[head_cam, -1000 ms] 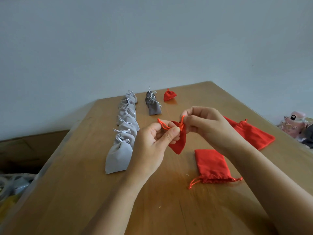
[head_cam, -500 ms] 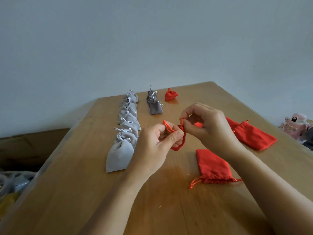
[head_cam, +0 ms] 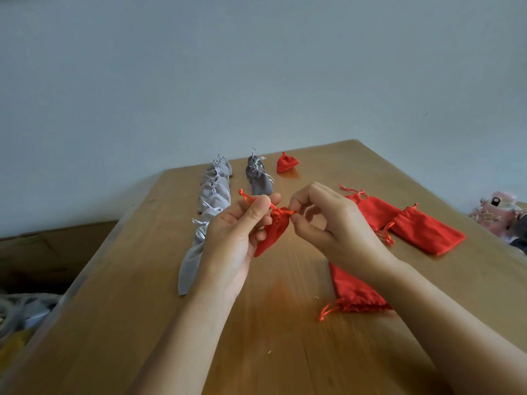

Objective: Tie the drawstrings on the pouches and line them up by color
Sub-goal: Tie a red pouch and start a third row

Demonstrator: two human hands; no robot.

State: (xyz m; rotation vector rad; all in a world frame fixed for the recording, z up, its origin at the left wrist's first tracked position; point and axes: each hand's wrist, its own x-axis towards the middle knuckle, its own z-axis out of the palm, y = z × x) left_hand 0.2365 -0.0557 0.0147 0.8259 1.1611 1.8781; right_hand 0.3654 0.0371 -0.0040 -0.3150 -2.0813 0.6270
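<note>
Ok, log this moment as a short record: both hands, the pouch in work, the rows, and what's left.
held pouch: red, neck gathered, hanging between the hands
left hand: pinches one end of the drawstring
right hand: pinches the drawstring at the pouch's neck
light grey row: tied pouches in a line, left side of the table
dark grey row: short line beside the light grey one
tied red pouch: alone at the far end, right of the dark grey
flat red pouches: three, strings loose, on the right side
</note>
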